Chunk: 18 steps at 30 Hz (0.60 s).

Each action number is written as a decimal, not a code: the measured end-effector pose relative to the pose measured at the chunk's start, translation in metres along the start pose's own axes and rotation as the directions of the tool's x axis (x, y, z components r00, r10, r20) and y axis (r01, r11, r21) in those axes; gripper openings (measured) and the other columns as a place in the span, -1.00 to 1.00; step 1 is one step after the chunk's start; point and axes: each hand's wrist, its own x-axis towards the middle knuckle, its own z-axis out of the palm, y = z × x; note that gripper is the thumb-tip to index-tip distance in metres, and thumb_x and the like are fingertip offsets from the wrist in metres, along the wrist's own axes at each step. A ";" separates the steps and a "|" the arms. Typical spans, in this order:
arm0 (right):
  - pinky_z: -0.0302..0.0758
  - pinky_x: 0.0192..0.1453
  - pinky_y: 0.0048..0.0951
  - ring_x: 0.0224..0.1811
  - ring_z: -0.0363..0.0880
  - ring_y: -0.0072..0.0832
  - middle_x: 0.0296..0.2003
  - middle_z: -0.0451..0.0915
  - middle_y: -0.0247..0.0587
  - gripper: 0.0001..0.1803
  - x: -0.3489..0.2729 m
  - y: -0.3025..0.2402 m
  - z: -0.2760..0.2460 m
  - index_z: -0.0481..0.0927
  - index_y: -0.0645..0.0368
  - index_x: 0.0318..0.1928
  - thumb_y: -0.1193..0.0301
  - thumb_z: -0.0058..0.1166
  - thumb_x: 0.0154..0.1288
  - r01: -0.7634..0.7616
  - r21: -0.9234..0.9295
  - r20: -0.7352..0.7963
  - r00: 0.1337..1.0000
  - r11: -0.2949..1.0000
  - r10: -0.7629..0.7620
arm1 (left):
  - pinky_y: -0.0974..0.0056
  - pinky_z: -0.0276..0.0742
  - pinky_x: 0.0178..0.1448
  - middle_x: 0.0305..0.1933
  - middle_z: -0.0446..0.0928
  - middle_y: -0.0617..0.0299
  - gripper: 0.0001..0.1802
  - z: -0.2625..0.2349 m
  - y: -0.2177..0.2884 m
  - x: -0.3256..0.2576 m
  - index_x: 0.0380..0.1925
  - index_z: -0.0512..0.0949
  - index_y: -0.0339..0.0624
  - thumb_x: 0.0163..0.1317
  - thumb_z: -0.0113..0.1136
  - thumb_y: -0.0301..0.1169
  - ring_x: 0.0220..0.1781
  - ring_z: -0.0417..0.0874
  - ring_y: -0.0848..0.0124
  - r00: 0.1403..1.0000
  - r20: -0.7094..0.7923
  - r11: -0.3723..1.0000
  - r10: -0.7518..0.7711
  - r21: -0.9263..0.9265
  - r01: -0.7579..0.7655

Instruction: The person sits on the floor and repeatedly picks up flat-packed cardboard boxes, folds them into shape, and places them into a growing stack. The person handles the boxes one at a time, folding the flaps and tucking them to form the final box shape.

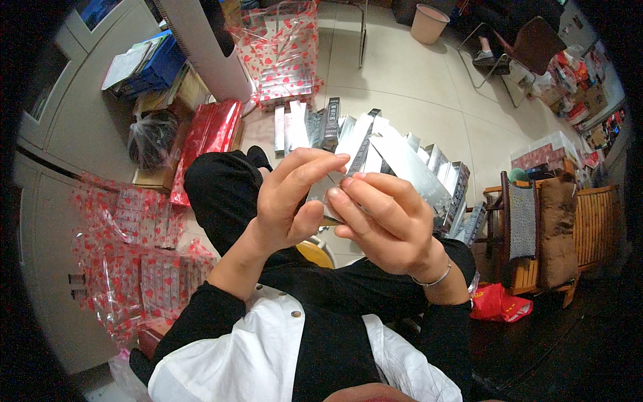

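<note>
My two hands meet in front of my body, above my lap. Thumb and fingers of my right hand (395, 221) are pinched on a small, thin, pale piece (324, 190); its kind is too unclear to tell. My left hand (281, 197) is beside it, thumb and fingers apart and curved toward the piece, fingertips close to its upper edge. Beyond my hands, several long silver boxes (432, 159) lie and stand on the floor, some partly hidden by my fingers. A dark narrow box (329, 124) stands among them.
Heart-patterned clear wrapped bundles (157, 281) lie left; another wrapped stack (288, 77) stands ahead. A red glossy package (206, 144) is by my left knee. A bamboo chair (593, 224) stands right, above a red bag (499, 303). A bin (429, 25) and seated person (485, 53) are farther off.
</note>
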 end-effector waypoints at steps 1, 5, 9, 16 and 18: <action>0.67 -0.07 -0.34 -0.01 0.62 -0.22 -0.07 0.61 -0.12 -0.57 0.000 0.000 0.000 0.69 0.33 -0.06 0.34 0.35 0.06 0.017 -0.016 0.020 1.000 1.000 -0.016 | 0.22 0.55 -0.04 -0.13 0.59 -0.04 -0.27 0.000 0.000 0.000 0.04 0.55 -0.42 0.49 -0.21 0.14 -0.15 0.64 0.22 1.000 0.002 1.000 0.001 0.005 -0.001; 0.67 -0.06 -0.32 -0.04 0.61 -0.24 -0.10 0.59 -0.13 -0.57 0.001 0.000 -0.002 0.67 0.37 -0.08 0.37 0.33 0.04 0.026 -0.037 0.030 0.999 0.999 -0.025 | 0.23 0.55 -0.06 -0.13 0.59 -0.04 -0.27 0.001 -0.001 0.000 0.06 0.55 -0.42 0.50 -0.22 0.13 -0.16 0.64 0.24 1.000 0.018 1.000 -0.001 0.001 0.001; 0.67 -0.03 -0.33 -0.05 0.60 -0.24 -0.12 0.57 -0.14 -0.57 0.001 0.000 -0.005 0.67 0.40 -0.09 0.38 0.33 0.04 0.026 -0.052 0.045 0.999 0.998 -0.024 | 0.24 0.56 -0.07 -0.11 0.60 -0.04 -0.27 0.000 -0.002 -0.001 0.07 0.55 -0.42 0.50 -0.21 0.12 -0.17 0.65 0.24 0.999 0.037 1.000 -0.001 0.003 0.001; 0.66 0.01 -0.32 -0.04 0.59 -0.24 -0.11 0.56 -0.13 -0.62 0.002 -0.001 -0.008 0.67 0.40 -0.13 0.36 0.32 0.09 0.030 -0.058 0.061 0.998 0.998 -0.027 | 0.23 0.56 -0.07 -0.12 0.60 -0.04 -0.27 -0.001 0.002 0.000 0.09 0.53 -0.44 0.50 -0.22 0.12 -0.17 0.66 0.24 0.999 0.048 1.000 -0.008 0.013 0.007; 0.68 -0.01 -0.32 -0.05 0.62 -0.23 -0.13 0.60 -0.15 -0.68 0.003 -0.002 -0.010 0.71 0.36 -0.15 0.37 0.31 0.15 0.028 -0.049 0.054 0.998 0.998 -0.026 | 0.23 0.56 -0.08 -0.13 0.60 -0.04 -0.26 -0.001 0.002 0.001 0.09 0.52 -0.44 0.51 -0.22 0.12 -0.17 0.66 0.24 0.998 0.054 0.999 0.019 0.025 -0.020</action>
